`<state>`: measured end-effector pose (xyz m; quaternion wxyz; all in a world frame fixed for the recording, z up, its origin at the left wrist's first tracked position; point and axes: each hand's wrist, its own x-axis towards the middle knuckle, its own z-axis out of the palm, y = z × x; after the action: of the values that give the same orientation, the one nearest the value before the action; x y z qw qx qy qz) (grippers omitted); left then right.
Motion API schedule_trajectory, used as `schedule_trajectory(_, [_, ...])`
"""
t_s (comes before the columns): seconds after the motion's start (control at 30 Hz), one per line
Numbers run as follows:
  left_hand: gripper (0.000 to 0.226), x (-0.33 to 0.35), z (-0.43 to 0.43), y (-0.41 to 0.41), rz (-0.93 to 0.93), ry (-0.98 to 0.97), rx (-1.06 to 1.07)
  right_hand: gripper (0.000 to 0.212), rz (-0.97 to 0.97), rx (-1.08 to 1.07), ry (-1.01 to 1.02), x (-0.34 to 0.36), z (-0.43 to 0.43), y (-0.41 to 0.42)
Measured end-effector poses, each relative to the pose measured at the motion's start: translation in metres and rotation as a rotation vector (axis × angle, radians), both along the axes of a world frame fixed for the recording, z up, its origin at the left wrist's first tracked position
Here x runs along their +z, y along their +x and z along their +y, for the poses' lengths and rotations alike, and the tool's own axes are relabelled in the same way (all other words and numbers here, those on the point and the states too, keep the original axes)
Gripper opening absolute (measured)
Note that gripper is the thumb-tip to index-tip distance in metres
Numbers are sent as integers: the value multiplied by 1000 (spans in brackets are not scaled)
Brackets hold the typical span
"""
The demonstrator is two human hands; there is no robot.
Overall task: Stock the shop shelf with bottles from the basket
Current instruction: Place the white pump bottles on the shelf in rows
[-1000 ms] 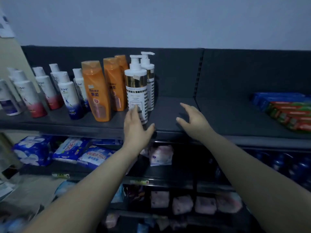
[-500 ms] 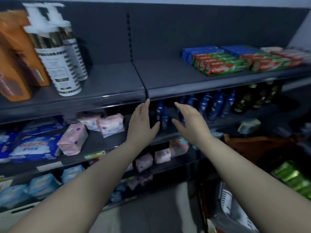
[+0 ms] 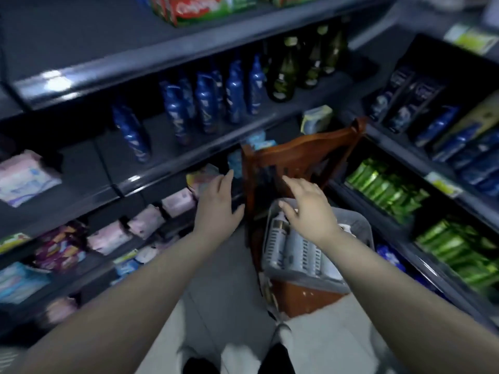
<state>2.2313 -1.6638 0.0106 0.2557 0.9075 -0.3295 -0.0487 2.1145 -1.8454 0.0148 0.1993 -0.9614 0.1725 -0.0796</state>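
A grey plastic basket (image 3: 361, 225) rests on a brown wooden chair (image 3: 302, 155) in the aisle. Inside it lie white pump bottles (image 3: 294, 249) with dark striped labels, side by side. My right hand (image 3: 307, 209) hovers just over the far end of the basket, fingers spread, holding nothing. My left hand (image 3: 216, 206) is open too, left of the chair back, in front of the lower shelves. The top shelf (image 3: 89, 36) is dark and bare on the left.
Blue bottles (image 3: 205, 103) and green glass bottles (image 3: 286, 74) stand on the middle shelf. Pink and blue soft packs (image 3: 24, 176) fill the lower shelves at left. Green packets (image 3: 383, 184) and blue tubes (image 3: 459, 141) line the right-hand rack. Toothpaste boxes (image 3: 199, 6) lie up top.
My view has swung down and right from the top shelf to the basket on the chair. Both hands have dropped from shelf height, the right one now over the basket.
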Motion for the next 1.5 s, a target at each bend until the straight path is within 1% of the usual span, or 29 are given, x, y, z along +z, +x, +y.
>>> schedule_trajectory(0.13, [76,-50,-48,-33,92,89,-44,57,121,-76,85,-50,-55,-52])
schedule_trajectory(0.2, [75,-75,-68,-45,130,124,-60,56,147,-128,108,-75,-74,-73])
schedule_trajectory(0.33, [74,-127,-98,-64,292,172,-91,56,249,-189,191,-119,-100,-104])
schedule_trajectory(0.47, [72,-177,-122,-75,402,212,-110,58,274,-299,262,-168,-116,-125])
schedule_trajectory(0.6, [77,-223,-145,-79,505,283,-116,62,341,-413,309,-211,-125,-132])
schedule_trajectory(0.67, [78,-241,-158,-81,582,282,-105,65,354,-439,325,-229,-128,-131])
schedule_trajectory(0.73, [79,-256,-170,-84,645,282,-82,70,378,-472,350,-245,-131,-129])
schedule_trajectory(0.83, [82,-271,-188,-88,673,284,-27,81,444,-501,370,-264,-135,-118])
schedule_trajectory(1.0, [95,-281,-209,-91,674,253,99,108,629,-542,319,-280,-135,-94])
schedule_trajectory(1.07, [102,-285,-212,-90,710,256,131,116,676,-570,305,-285,-135,-89])
schedule_trajectory(1.13, [108,-288,-214,-88,752,261,142,116,655,-616,319,-288,-136,-86])
schedule_trajectory(1.23, [108,-289,-216,-86,796,253,177,111,599,-670,381,-287,-136,-82])
schedule_trajectory(1.33, [108,-287,-214,-81,856,164,215,112,512,-708,488,-283,-138,-87])
schedule_trajectory(1.4, [107,-278,-207,-77,893,77,228,110,380,-714,599,-275,-141,-93])
schedule_trajectory(1.5, [94,-253,-193,-70,910,-18,200,99,149,-733,886,-247,-142,-103])
